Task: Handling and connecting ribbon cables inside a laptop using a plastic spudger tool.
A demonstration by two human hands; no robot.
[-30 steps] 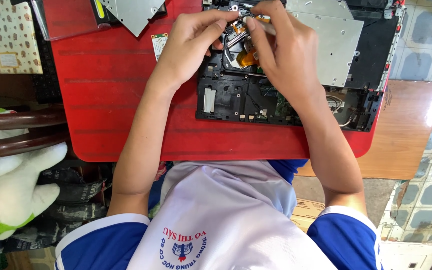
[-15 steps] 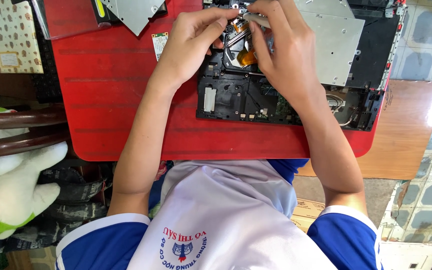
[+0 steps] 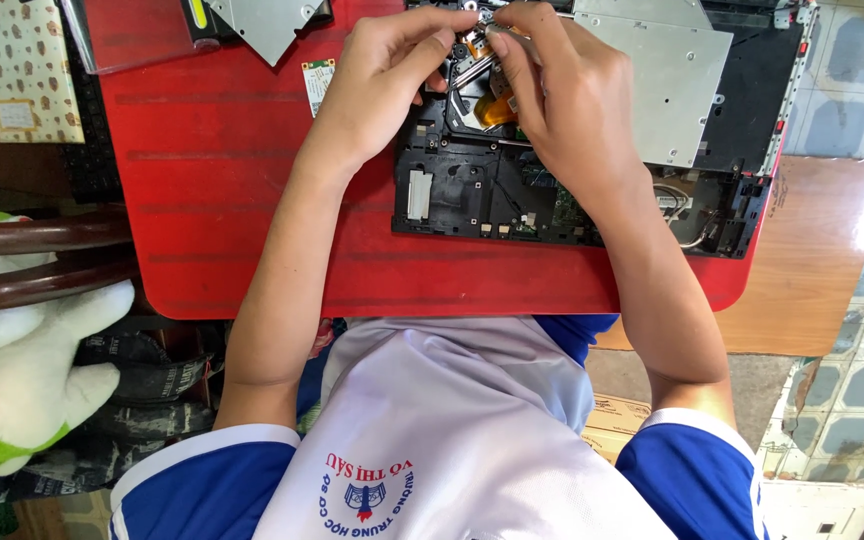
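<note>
An opened black laptop chassis [image 3: 472, 195] lies on a red table [image 3: 212, 190], its boards and cables bare. My left hand [image 3: 387, 75] and my right hand [image 3: 562, 85] meet over its upper middle. Both pinch a small metal part with an orange flex cable [image 3: 487, 45] between their fingertips. A grey metal plate [image 3: 667, 85] covers the chassis to the right of my hands. How the small part sits in the chassis is hidden by my fingers.
A silver drive [image 3: 272, 20] and a small green card [image 3: 317, 75] lie at the table's top left. A patterned box [image 3: 22, 70] lies far left. A white plush toy [image 3: 22, 380] and a dark wooden chair rail [image 3: 42, 260] sit left. A brown wooden board [image 3: 822, 260] lies right.
My fingertips have shifted slightly on the small part. The arms and the chassis stay where they were.
</note>
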